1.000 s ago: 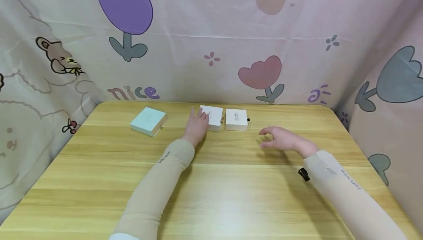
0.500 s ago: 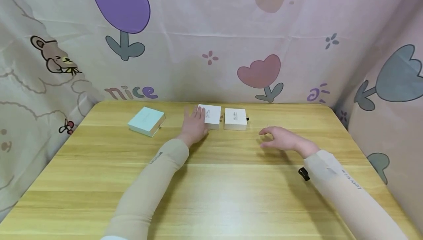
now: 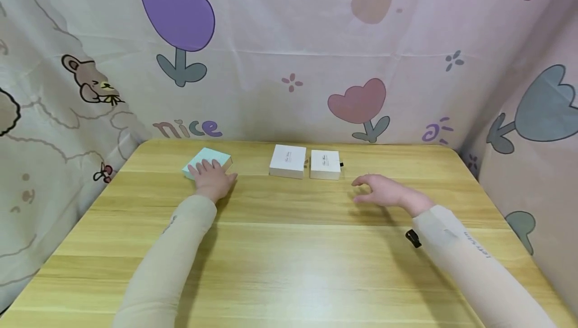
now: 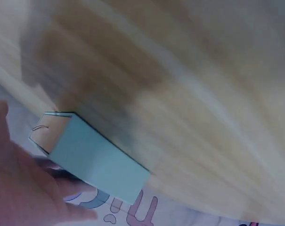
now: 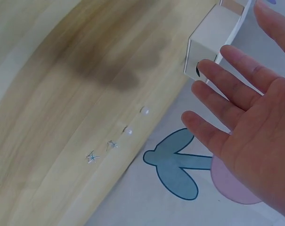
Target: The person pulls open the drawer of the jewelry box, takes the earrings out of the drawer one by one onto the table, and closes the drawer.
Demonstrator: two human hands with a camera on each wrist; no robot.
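Note:
My left hand (image 3: 212, 180) reaches over a mint-green box (image 3: 219, 156) at the back left, fingers spread. In the left wrist view the same box (image 4: 100, 160) shows a tan end with a small loop, and the fingers extend alongside it. My right hand (image 3: 381, 190) hovers above the table at the right, holding nothing. In the right wrist view its fingers are spread. Beyond that hand lie two star-shaped earrings, one star (image 5: 92, 157) and another star (image 5: 112, 144), and two pearl-like pieces (image 5: 128, 130), all in a row.
Two white boxes with printed lids stand side by side at the back: a left white box (image 3: 288, 160) and a right white box (image 3: 325, 164) with a black tab. The wooden table (image 3: 289, 258) ends at a patterned cloth (image 3: 253, 97).
My left hand has left the left white box and moved left to the mint-green box. The right hand stays in place. The head view has shifted slightly.

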